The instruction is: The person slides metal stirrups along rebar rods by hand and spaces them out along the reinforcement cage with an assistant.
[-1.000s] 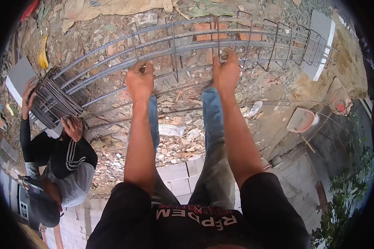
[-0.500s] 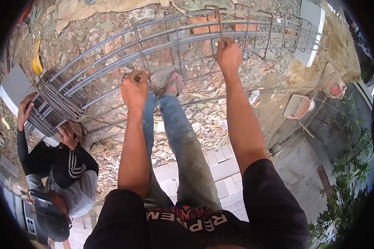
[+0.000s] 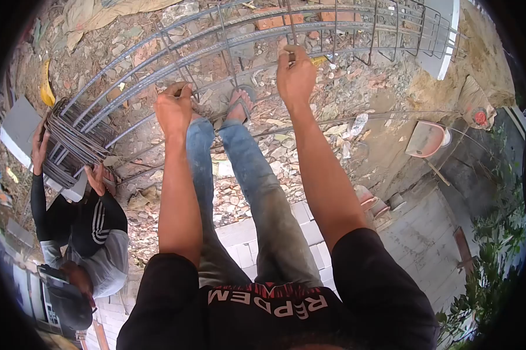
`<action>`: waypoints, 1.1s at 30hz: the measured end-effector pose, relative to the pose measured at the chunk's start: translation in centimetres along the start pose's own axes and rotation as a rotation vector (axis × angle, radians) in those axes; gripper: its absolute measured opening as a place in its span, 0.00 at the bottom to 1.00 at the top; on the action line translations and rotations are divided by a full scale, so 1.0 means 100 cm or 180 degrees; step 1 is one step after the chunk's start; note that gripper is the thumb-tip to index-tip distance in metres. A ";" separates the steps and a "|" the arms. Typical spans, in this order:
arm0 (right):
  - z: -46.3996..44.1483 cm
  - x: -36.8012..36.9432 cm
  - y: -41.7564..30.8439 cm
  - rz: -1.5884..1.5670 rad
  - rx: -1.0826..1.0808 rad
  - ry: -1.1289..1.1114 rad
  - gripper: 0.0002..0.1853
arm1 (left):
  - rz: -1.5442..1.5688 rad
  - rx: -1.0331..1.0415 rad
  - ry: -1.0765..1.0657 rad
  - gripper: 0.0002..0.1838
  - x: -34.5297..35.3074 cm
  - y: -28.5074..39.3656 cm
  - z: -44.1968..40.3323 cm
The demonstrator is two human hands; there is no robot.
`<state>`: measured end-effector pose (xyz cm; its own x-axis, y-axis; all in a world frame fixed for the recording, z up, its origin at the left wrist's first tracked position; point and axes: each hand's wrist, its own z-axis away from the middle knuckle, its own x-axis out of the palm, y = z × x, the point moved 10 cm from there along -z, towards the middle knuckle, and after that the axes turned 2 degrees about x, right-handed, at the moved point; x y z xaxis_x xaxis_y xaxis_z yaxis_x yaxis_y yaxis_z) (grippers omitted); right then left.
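The left hand's fingers were pressed together, pinching the lower edge of the left stirrup, right at the near side of the steel cage. The right hand's thumb and forefinger were bent at the lower end of the right stirrup, farther along that same side; I could not tell whether they gripped it. Between the two hands, just off the cage's near edge, a sandalled foot took up part of the rubble strip, leaving little room there. More room lay along the cage's bars to the left of the left stirrup, an open run that stopped at a bundle of stirrups packed round the cage's left end. A co-worker's hands flanked that bundle, close to the edge of a grey board under the same end. At the cage's right end the bars ran past a second grey board's outer edge. Well out from the cage's near side, the rubble ended at pale paving. Compared with one second earlier, the left fingers had closed from a looser, parted pose, and the sandalled foot, then out of sight, had come into view below the cage.
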<state>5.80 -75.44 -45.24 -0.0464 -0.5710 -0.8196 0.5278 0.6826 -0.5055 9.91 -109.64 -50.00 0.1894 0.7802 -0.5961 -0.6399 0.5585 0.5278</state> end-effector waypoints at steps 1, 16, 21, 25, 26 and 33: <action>0.017 0.018 -0.002 0.0122 -0.0049 -0.0233 0.15 | -0.0039 0.0106 0.0088 0.14 0.002 -0.009 -0.004; -0.012 -0.009 0.044 0.0518 -0.0232 -0.0003 0.13 | -0.0121 0.0032 0.0162 0.15 0.007 -0.016 -0.004; -0.010 0.010 0.016 0.0375 -0.0400 -0.0023 0.09 | 0.0098 -0.0080 0.0163 0.15 0.004 -0.012 0.001; -0.006 0.015 0.020 0.0262 -0.0292 -0.0057 0.11 | -0.0198 -0.0167 0.0077 0.16 -0.009 -0.022 -0.005; -0.008 0.016 0.021 0.0277 -0.0374 -0.0121 0.12 | -0.0244 -0.0212 0.0031 0.15 -0.012 -0.017 -0.005; 0.009 -0.001 -0.011 0.0017 -0.0405 0.0028 0.16 | -0.0257 -0.0018 0.0261 0.12 -0.021 -0.031 -0.006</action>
<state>5.99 -76.56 -44.30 -0.0516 -0.5637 -0.8244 0.4162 0.7382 -0.5308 10.98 -113.16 -50.77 0.1790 0.7069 -0.6842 -0.6293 0.6169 0.4727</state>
